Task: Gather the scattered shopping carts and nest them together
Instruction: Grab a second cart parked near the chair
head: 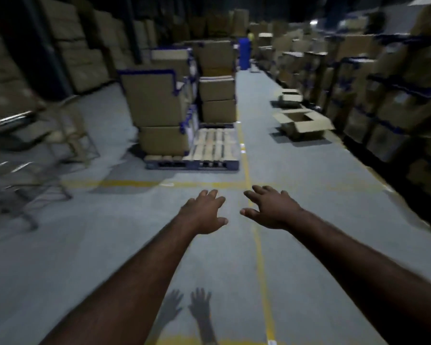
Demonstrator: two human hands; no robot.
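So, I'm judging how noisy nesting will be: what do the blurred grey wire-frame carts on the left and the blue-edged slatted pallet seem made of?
The grey wire-frame carts look like bare metal: thin bars with bright glints, though blur hides detail. The blue-edged slatted pallet seems pale matte wood on a blue-painted base.

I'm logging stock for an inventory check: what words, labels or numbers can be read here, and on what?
None can be read.
Stacked boxes on the pallet: no legible print, blurred.
Open carton: no print visible.
Shelved boxes at right: blurred, unreadable.
Shopping carts at left: motion-blurred, no sign legible.
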